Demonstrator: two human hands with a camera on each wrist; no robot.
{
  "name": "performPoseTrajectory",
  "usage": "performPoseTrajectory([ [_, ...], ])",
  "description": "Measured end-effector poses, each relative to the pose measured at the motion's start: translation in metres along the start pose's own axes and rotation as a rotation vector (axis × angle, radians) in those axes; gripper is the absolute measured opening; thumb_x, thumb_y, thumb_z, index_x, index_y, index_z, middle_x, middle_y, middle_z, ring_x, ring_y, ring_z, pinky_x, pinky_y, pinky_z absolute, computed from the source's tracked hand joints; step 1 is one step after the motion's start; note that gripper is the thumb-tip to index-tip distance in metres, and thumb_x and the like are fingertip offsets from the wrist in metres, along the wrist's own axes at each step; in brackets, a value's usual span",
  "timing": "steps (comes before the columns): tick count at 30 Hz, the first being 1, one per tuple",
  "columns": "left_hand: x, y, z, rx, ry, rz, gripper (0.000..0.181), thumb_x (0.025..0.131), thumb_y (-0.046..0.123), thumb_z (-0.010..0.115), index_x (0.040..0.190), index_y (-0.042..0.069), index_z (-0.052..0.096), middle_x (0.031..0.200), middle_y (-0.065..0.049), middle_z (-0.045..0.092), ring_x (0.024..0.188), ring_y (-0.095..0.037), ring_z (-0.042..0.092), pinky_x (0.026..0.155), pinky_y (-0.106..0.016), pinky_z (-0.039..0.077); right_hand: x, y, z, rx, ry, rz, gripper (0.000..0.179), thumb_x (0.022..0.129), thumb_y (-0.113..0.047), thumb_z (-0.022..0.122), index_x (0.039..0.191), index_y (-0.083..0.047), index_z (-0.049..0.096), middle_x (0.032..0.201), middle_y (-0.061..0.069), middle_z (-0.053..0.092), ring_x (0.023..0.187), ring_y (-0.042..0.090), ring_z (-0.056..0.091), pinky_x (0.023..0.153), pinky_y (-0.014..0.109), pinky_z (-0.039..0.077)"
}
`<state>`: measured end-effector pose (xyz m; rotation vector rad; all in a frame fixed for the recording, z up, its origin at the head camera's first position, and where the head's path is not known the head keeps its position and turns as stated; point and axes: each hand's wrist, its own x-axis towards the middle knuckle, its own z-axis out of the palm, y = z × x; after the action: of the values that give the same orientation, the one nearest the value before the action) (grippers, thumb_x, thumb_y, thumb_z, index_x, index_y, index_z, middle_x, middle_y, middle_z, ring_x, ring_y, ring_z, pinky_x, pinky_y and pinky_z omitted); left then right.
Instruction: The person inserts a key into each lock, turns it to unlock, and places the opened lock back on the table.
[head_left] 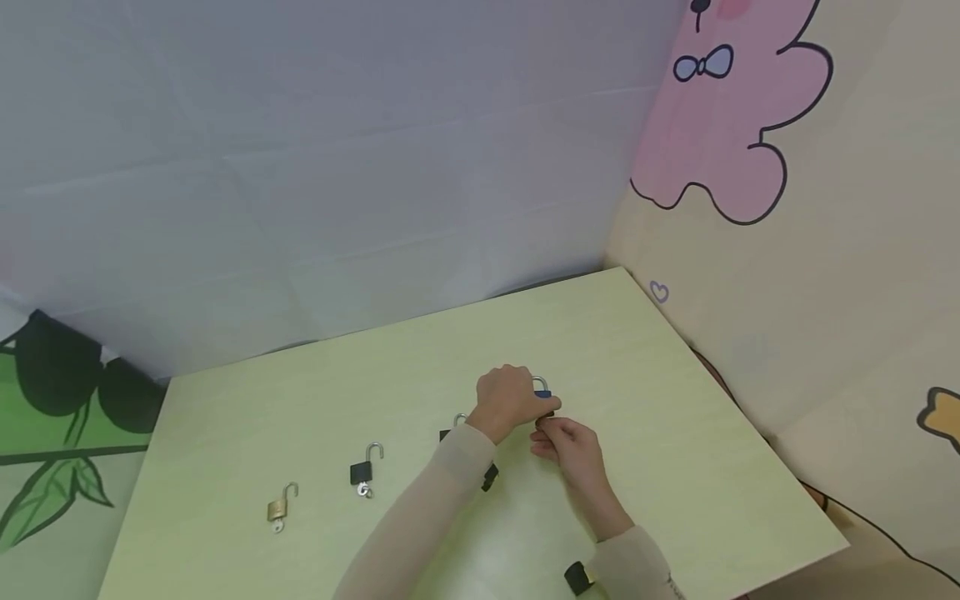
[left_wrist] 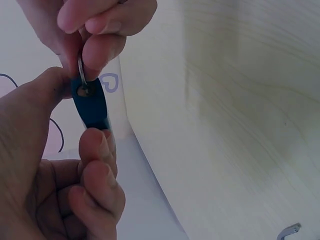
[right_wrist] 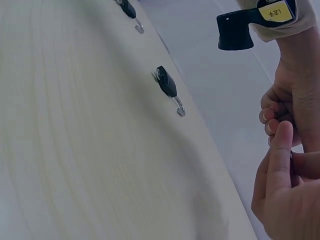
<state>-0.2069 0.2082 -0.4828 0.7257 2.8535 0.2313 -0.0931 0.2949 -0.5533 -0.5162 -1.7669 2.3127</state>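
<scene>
My left hand (head_left: 508,397) grips a blue padlock (left_wrist: 90,105) between thumb and fingers, holding it above the table. Its shackle (head_left: 541,381) shows past the hand in the head view. Close below it, my right hand (head_left: 576,454) pinches a key (left_wrist: 81,70) whose tip sits at the keyhole in the padlock's end. The key's head is hidden by the right fingers. How deep the key goes I cannot tell. In the right wrist view both hands meet at the right edge, and the padlock is mostly covered.
On the pale table (head_left: 600,333) lie a brass padlock (head_left: 277,510) and a black padlock (head_left: 361,473), both with raised shackles and keys. Another dark padlock (head_left: 444,434) is partly behind my left sleeve. Walls stand behind and to the right; a cable (head_left: 862,514) runs beyond the right edge.
</scene>
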Motion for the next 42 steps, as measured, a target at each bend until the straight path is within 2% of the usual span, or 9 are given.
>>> performPoseTrajectory([
  [6, 0.0, -0.002, 0.0, -0.005, 0.009, 0.015, 0.048, 0.076, 0.063, 0.063, 0.069, 0.016, 0.061, 0.062, 0.001, 0.055, 0.052, -0.017, 0.052, 0.045, -0.031, 0.041, 0.001, 0.004, 0.005, 0.216, -0.043, 0.073, 0.027, 0.102, -0.001, 0.051, 0.115, 0.024, 0.053, 0.089, 0.011, 0.066, 0.081, 0.016, 0.067, 0.075, 0.027, 0.055],
  [11, 0.0, -0.004, -0.001, -0.008, 0.008, 0.022, 0.048, 0.074, 0.064, 0.063, 0.072, 0.016, 0.061, 0.064, 0.001, 0.056, 0.053, -0.017, 0.054, 0.045, -0.031, 0.042, 0.0, 0.005, 0.008, 0.39, -0.055, 0.158, 0.017, 0.104, -0.001, 0.047, 0.109, 0.01, 0.06, 0.095, 0.011, 0.063, 0.086, 0.016, 0.064, 0.078, 0.025, 0.053],
  [14, 0.0, -0.005, -0.001, -0.014, 0.013, 0.026, 0.046, 0.074, 0.063, 0.063, 0.071, 0.017, 0.061, 0.063, 0.002, 0.056, 0.053, -0.016, 0.053, 0.045, -0.031, 0.042, 0.0, 0.005, 0.009, 0.468, -0.062, 0.191, 0.017, 0.104, -0.001, 0.045, 0.104, 0.004, 0.062, 0.097, 0.011, 0.062, 0.087, 0.016, 0.063, 0.079, 0.024, 0.052],
  [19, -0.002, -0.005, -0.003, -0.026, 0.016, 0.037, 0.045, 0.074, 0.061, 0.063, 0.063, 0.017, 0.058, 0.056, 0.003, 0.051, 0.049, -0.014, 0.047, 0.044, -0.029, 0.039, -0.001, 0.006, 0.01, 0.554, -0.067, 0.22, 0.017, 0.105, -0.002, 0.045, 0.102, 0.001, 0.061, 0.098, 0.011, 0.06, 0.087, 0.016, 0.06, 0.078, 0.022, 0.05],
  [23, -0.004, -0.006, -0.004, -0.026, 0.008, 0.039, 0.045, 0.074, 0.061, 0.062, 0.061, 0.018, 0.056, 0.054, 0.004, 0.048, 0.047, -0.013, 0.043, 0.043, -0.028, 0.036, -0.001, 0.007, 0.01, 0.563, -0.073, 0.23, 0.017, 0.105, -0.002, 0.046, 0.101, 0.0, 0.062, 0.097, 0.01, 0.06, 0.087, 0.015, 0.06, 0.079, 0.021, 0.05],
  [33, -0.007, -0.01, -0.006, 0.013, 0.05, 0.081, 0.039, 0.074, 0.053, 0.063, 0.061, 0.017, 0.058, 0.053, 0.003, 0.05, 0.045, -0.012, 0.044, 0.042, -0.028, 0.038, -0.003, 0.008, 0.003, 0.44, -0.114, 0.214, 0.016, 0.101, -0.002, 0.054, 0.109, 0.004, 0.066, 0.1, 0.012, 0.066, 0.089, 0.016, 0.066, 0.082, 0.024, 0.053],
  [38, -0.006, -0.011, -0.009, 0.055, 0.024, 0.058, 0.039, 0.075, 0.054, 0.063, 0.063, 0.017, 0.06, 0.054, 0.004, 0.053, 0.047, -0.013, 0.048, 0.043, -0.028, 0.041, -0.003, 0.006, -0.002, 0.374, -0.071, 0.212, 0.015, 0.101, -0.003, 0.055, 0.107, 0.007, 0.065, 0.097, 0.012, 0.067, 0.089, 0.018, 0.067, 0.081, 0.026, 0.054],
  [42, -0.005, -0.012, -0.004, 0.053, -0.004, 0.034, 0.041, 0.077, 0.056, 0.063, 0.066, 0.017, 0.061, 0.056, 0.003, 0.055, 0.05, -0.015, 0.051, 0.045, -0.03, 0.042, -0.003, 0.005, -0.007, 0.351, -0.027, 0.207, 0.015, 0.1, -0.003, 0.055, 0.105, 0.008, 0.064, 0.092, 0.012, 0.067, 0.086, 0.019, 0.066, 0.078, 0.026, 0.054],
])
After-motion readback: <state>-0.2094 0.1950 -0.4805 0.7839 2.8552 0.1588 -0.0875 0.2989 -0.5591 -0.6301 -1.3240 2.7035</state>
